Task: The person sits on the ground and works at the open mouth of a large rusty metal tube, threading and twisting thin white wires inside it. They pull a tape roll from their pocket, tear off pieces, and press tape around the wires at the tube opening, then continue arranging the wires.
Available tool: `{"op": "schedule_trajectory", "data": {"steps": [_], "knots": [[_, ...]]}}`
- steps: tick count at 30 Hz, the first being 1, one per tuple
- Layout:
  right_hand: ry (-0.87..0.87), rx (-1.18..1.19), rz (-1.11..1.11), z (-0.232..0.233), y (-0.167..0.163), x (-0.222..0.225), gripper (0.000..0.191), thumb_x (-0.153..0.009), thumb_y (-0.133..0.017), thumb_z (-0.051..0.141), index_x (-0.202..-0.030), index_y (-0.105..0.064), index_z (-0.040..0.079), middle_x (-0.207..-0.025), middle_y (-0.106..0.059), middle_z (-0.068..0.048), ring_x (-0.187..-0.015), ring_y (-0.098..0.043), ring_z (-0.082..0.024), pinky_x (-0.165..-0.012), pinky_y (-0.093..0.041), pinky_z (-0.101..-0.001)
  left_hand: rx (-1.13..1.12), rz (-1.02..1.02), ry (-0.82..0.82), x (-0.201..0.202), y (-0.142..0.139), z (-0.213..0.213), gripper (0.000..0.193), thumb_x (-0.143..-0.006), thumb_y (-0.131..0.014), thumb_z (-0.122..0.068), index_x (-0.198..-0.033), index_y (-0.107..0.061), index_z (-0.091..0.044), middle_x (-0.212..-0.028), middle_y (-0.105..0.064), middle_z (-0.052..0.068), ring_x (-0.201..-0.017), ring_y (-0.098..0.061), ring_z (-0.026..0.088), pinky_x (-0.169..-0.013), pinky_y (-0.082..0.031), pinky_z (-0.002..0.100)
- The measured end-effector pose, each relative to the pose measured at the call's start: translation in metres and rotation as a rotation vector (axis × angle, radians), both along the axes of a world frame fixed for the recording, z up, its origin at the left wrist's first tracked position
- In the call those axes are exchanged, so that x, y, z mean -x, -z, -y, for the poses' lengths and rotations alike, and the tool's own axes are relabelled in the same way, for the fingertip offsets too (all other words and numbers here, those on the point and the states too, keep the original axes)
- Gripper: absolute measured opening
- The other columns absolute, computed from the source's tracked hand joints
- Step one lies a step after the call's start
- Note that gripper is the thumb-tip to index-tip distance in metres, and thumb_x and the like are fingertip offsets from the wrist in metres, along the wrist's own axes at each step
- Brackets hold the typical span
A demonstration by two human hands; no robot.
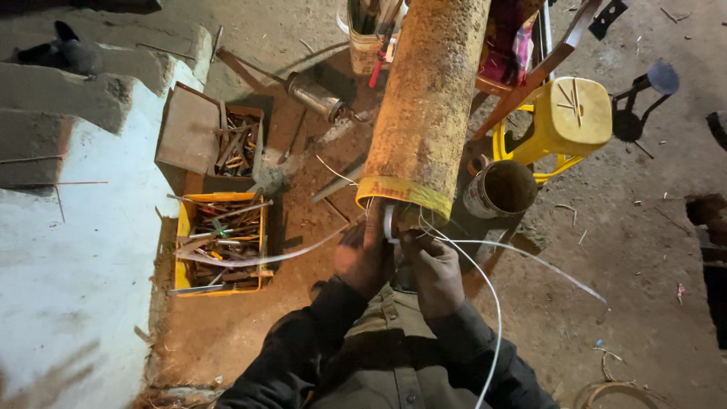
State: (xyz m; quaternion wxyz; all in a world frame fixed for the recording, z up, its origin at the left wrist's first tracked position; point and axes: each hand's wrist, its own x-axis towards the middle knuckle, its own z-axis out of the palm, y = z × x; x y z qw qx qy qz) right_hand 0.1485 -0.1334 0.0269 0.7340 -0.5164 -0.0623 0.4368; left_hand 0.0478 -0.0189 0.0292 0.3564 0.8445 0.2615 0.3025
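Hands at the near end of a rusty pipe [428, 98], which runs from my lap up and away toward the top of the view. My left hand [363, 254] sits just under the pipe's yellow band [401, 193], fingers curled closed around a white strip [388, 224] at the pipe's rim. My right hand [435, 274] is beside it, touching it, fingers closed on the same bundle of strips; exact grip is hidden by the knuckles. Long white strips trail off both ways: one [303, 254] left toward the yellow tray [182, 250], others [496, 303] looping right and down past my sleeve. The tray on the dirt floor [644, 250] holds a jumble of rods and tools. Above it an open brown box [189, 132] with more tools. A tin can [500, 189] lies just right of the pipe end, mouth toward me. Yellow stool [568, 117] beyond the can. Metal cylinder [314, 96] on the ground left of the pipe. White slab [68, 265] along the left edge. Dark sleeves, olive shirt at the bottom.
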Motion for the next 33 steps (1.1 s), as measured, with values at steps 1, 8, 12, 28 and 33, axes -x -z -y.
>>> {"op": "schedule_trajectory", "data": {"steps": [1, 8, 12, 28, 33], "knots": [[-0.009, -0.039, -0.001, 0.0, 0.0, -0.001, 0.01, -0.101, -0.066, 0.004, -0.105, -0.073, -0.002, -0.084, -0.069, -0.005, -0.07, -0.062, -0.012, -0.061, -0.049, -0.0287, 0.018, -0.004, -0.015, -0.001, -0.006, -0.002, 0.084, -0.088, -0.074, -0.01, -0.158, -0.029, -0.001, -0.111, -0.071, 0.02, -0.094, -0.071, 0.04, -0.074, -0.057, 0.046], [-0.049, -0.092, -0.158, 0.011, -0.002, -0.006, 0.02, -0.099, -0.063, 0.011, -0.112, -0.071, -0.002, -0.097, -0.074, -0.014, -0.083, -0.072, -0.02, -0.071, -0.06, -0.0359, 0.465, 0.062, 0.543, 0.015, -0.034, -0.044, 0.058, -0.097, -0.078, -0.018, -0.148, -0.051, -0.01, -0.115, -0.078, 0.012, -0.104, -0.08, 0.023, -0.087, -0.062, 0.037], [-0.047, -0.118, -0.028, 0.014, -0.002, -0.007, 0.02, -0.101, -0.062, 0.01, -0.114, -0.068, -0.005, -0.101, -0.075, -0.015, -0.087, -0.072, -0.021, -0.076, -0.059, -0.0356, 0.641, 0.021, 0.573, 0.012, -0.038, -0.053, 0.06, -0.096, -0.07, -0.018, -0.149, -0.042, -0.008, -0.117, -0.07, 0.01, -0.102, -0.071, 0.021, -0.088, -0.058, 0.035], [0.07, 0.035, -0.083, 0.008, -0.008, 0.005, 0.01, -0.099, -0.064, 0.01, -0.101, -0.068, 0.001, -0.085, -0.07, -0.005, -0.068, -0.063, -0.012, -0.059, -0.051, -0.0274, 0.073, 0.158, 0.514, 0.049, -0.039, -0.021, 0.054, -0.086, -0.076, -0.008, -0.137, -0.06, -0.003, -0.135, -0.065, 0.019, -0.126, -0.063, 0.038, -0.104, -0.052, 0.044], [0.035, 0.084, 0.035, 0.009, -0.007, 0.003, 0.011, -0.1, -0.065, 0.007, -0.104, -0.071, -0.002, -0.089, -0.071, -0.006, -0.074, -0.064, -0.012, -0.065, -0.051, -0.0261, 0.194, 0.064, 0.43, 0.043, -0.026, -0.022, 0.045, -0.092, -0.077, -0.015, -0.135, -0.063, -0.016, -0.136, -0.068, 0.014, -0.126, -0.07, 0.031, -0.105, -0.058, 0.038]]}}
